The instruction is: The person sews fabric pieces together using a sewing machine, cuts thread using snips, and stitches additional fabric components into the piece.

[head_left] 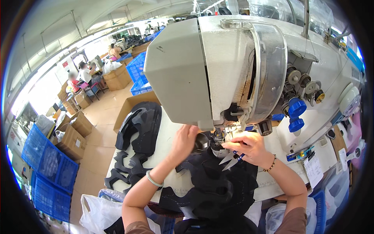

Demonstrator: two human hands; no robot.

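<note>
A large off-white sewing machine head (177, 74) fills the upper middle, above a post (219, 150) with metal parts under a lit needle area. My right hand (251, 147) is just right of the post, closed around small thread snips (232, 159) with blue handles. Their two blades point down-left and stand apart. Its thumb and forefinger reach toward the needle area. My left hand (186, 136) is left of the post, beside a round metal part (201, 142); its fingertips are partly hidden. Black cut pieces with stitch lines (218, 187) lie below the post, toward me.
Stacked black cut pieces (146, 128) lie on the white table (171, 146) at left. Blue tension knobs (297, 107) jut from the machine. A paper slip (313, 171) lies at right. Blue crates (50, 156) and cardboard boxes (72, 140) stand on the floor; other people sit farther off.
</note>
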